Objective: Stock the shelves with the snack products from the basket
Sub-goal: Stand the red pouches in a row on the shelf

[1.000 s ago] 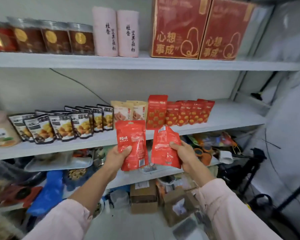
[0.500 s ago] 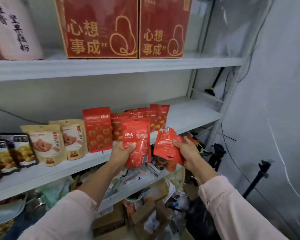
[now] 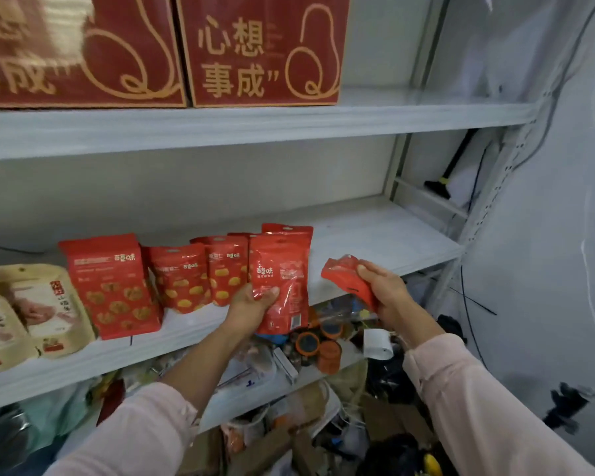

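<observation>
**Upright pouch at the end of the red row, second pouch waiting to its right**

The red pouch point(image 3: 282, 286) in the left hand point(image 3: 251, 304) stands upright, long axis vertical, its printed face toward the camera; the fingers are clenched on its lower left edge. It sits at the front lip of the middle shelf point(image 3: 375, 231), overlapping the right end of the row of red pouches point(image 3: 200, 273). The bare shelf surface lies up and to the right of it, so the placing move looks like a short push back and slightly right.

The right hand point(image 3: 385, 290) grips a second red pouch point(image 3: 347, 276), tilted and crumpled, just right of the first and nearer the open stretch.

Left of the row stand beige pouches point(image 3: 38, 314). Red boxes point(image 3: 265, 49) sit on the shelf above, well clear. Nothing blocks the open shelf. The basket is not in view.
</observation>
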